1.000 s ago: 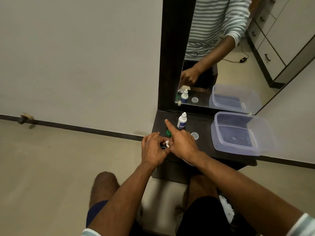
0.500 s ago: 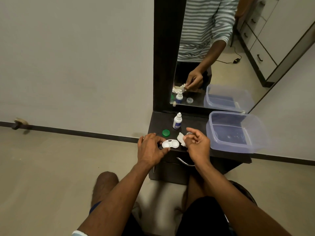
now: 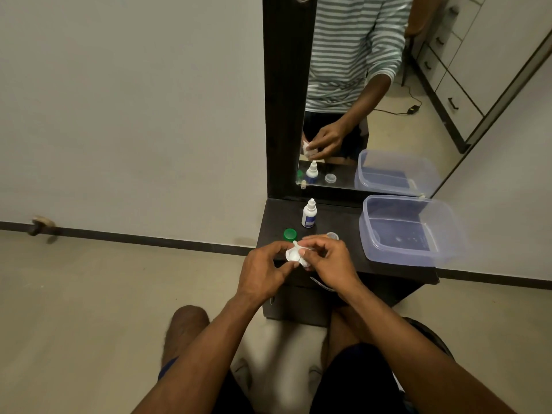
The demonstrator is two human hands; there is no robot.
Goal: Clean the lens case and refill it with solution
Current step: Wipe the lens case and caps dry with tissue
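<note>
The white lens case (image 3: 292, 254) is held just above the front edge of the dark cabinet top (image 3: 343, 219). My left hand (image 3: 263, 270) pinches its left side. My right hand (image 3: 328, 261) presses a small white tissue (image 3: 307, 262) against the case's right well, which is mostly hidden by my fingers. A green cap (image 3: 290, 234) lies on the cabinet behind my hands. A clear cap (image 3: 332, 235) peeks out behind my right hand. The white solution bottle (image 3: 309, 213) with a blue label stands upright farther back.
A translucent plastic tub (image 3: 442, 231) sits on the right of the cabinet top. A mirror (image 3: 388, 85) in a dark frame rises behind the cabinet. My knees are below the cabinet front, where a metal drawer handle (image 3: 321, 284) shows. A door stop (image 3: 40, 225) is at far left.
My right hand has brought the tissue from beside the case onto its right well. Both hands have lifted the case slightly off the cabinet top.
</note>
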